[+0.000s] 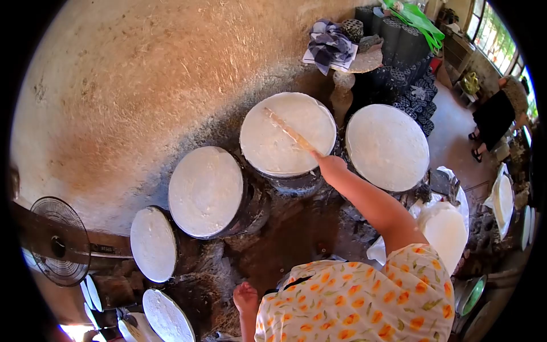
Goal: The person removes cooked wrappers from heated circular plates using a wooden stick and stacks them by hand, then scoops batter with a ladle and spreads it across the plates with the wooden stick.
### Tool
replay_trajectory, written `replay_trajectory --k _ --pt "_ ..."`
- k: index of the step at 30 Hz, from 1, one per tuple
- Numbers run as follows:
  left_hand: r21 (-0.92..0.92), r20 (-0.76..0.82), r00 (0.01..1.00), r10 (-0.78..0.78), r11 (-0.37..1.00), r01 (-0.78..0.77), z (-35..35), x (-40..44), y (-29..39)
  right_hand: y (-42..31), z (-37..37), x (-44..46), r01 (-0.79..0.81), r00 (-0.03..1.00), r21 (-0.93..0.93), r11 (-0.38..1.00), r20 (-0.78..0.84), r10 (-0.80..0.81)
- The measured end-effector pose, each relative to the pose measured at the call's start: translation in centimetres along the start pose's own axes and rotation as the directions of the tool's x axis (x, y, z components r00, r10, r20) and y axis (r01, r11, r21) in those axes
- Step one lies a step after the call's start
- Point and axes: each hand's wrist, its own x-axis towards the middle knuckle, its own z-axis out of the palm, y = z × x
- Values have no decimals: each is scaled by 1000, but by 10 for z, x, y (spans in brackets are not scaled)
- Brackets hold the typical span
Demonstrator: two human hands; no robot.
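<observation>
My right hand (331, 166) grips the end of a long, flat wooden stick (290, 132), pale and smeared with white. The stick lies across the top of a round, white-covered pan (273, 151), which sits on a dark stove against the wall. To the right of my hand is another white-topped round pan (387, 147). My left hand (245, 297) hangs low beside my body, fingers curled in, with nothing visible in it. Left of the middle pan stand more white discs: a large one (205, 191), a smaller one (153, 244) and a lower one (168, 315).
A fan (59, 240) stands at the left. Behind the pans, a small stand (343, 85) bears a checked cloth (330, 45), beside stacked dark briquettes (399, 43). White plastic (444, 228) lies close to my right arm. Another person (498, 111) is at the far right.
</observation>
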Motion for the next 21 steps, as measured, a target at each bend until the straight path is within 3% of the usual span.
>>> replay_trajectory --k 3,5,7,13,15,18,21 --pt "30 -19 991 129 991 -128 6 -2 -1 -8 3 34 -9 998 -11 1000 -61 9" --pt "37 13 993 121 992 -121 9 -3 2 -6 8 51 -39 999 20 999 -23 39" --pt "48 47 994 98 994 -100 4 1 11 -8 2 44 60 996 60 996 -75 -55" --pt "34 122 992 -34 999 30 -12 48 25 -9 21 -27 133 990 229 964 12 -139" --pt "128 117 982 -146 983 131 -2 60 31 -9 37 -56 152 988 272 950 -24 -151" --pt "224 99 985 -138 968 113 18 71 37 -17 56 -99 162 987 353 922 -62 -150" --pt "172 134 959 -251 959 227 28 90 50 -17 66 -118 177 983 421 890 -121 -138"
